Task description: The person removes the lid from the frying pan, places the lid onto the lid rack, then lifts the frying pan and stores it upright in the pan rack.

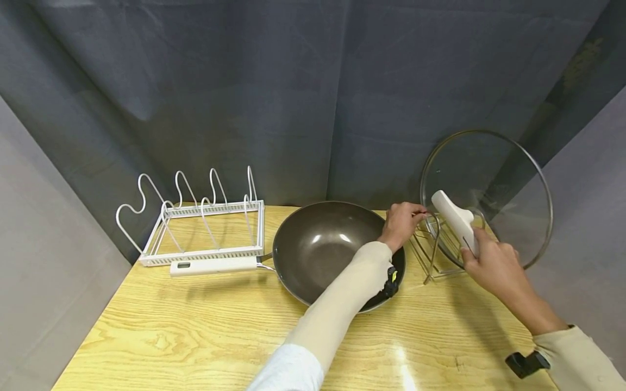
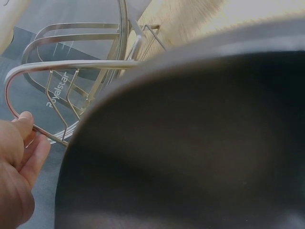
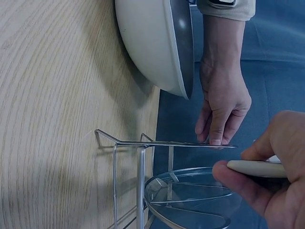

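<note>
A large glass lid (image 1: 494, 174) with a metal rim stands upright in a small metal wire rack (image 2: 86, 63) on the right. My right hand (image 1: 499, 266) grips the lid's long white handle (image 1: 455, 220). On the near side of that rack, my left hand (image 1: 401, 221) pinches its outer wire loop between thumb and fingers; the left wrist view shows the fingertips on the wire. Beneath the left forearm sits a dark wok (image 1: 325, 255), its right part partly covered by the sleeve. Its white handle (image 1: 215, 266) points left.
A white rack (image 1: 205, 252) with several curved wire dividers stands at the back left, just behind the wok's handle. The wooden table (image 1: 195, 336) ends at a dark curtain (image 1: 244, 98) behind, with grey panels on both sides.
</note>
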`<action>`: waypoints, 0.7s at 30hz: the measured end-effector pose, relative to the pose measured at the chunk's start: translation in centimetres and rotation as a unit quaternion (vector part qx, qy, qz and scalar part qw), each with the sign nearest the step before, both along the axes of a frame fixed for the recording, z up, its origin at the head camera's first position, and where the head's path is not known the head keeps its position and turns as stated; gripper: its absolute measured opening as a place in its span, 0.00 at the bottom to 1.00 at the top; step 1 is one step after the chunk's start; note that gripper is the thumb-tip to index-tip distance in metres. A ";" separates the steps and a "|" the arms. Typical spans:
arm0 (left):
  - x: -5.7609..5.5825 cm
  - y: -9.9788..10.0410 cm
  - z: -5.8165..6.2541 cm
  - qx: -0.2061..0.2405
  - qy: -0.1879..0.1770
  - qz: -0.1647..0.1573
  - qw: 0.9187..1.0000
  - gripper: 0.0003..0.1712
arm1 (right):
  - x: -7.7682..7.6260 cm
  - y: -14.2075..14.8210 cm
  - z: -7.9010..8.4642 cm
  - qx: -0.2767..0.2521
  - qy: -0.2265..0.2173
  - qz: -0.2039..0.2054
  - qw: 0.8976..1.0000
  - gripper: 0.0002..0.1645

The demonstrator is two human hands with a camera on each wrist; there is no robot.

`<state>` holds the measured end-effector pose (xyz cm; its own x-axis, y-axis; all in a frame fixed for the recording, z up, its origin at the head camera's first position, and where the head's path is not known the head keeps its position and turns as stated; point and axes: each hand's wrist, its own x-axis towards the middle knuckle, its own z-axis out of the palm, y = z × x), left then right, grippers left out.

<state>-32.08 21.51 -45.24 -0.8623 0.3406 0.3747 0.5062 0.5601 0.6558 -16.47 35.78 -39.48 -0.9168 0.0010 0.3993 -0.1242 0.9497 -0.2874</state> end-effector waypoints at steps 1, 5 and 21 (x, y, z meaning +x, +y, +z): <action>0.0 0.0 0.0 -0.001 0.001 -0.001 1.000 0.10 | 0.0 0.0 0.0 0.001 0.001 0.001 1.000 0.25; 0.0 0.0 -0.1 -0.004 0.005 -0.001 1.000 0.10 | -0.1 0.0 -0.2 0.005 0.004 0.006 1.000 0.26; -0.1 0.0 -0.2 -0.004 0.007 0.002 1.000 0.09 | -0.3 -0.2 -0.5 0.018 0.019 0.016 1.000 0.23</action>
<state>-32.14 21.50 -45.39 -0.8582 0.3402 0.3845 0.5134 0.5668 0.6443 -16.76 35.60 -39.99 -0.9007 -0.0429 0.4323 -0.1648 0.9545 -0.2487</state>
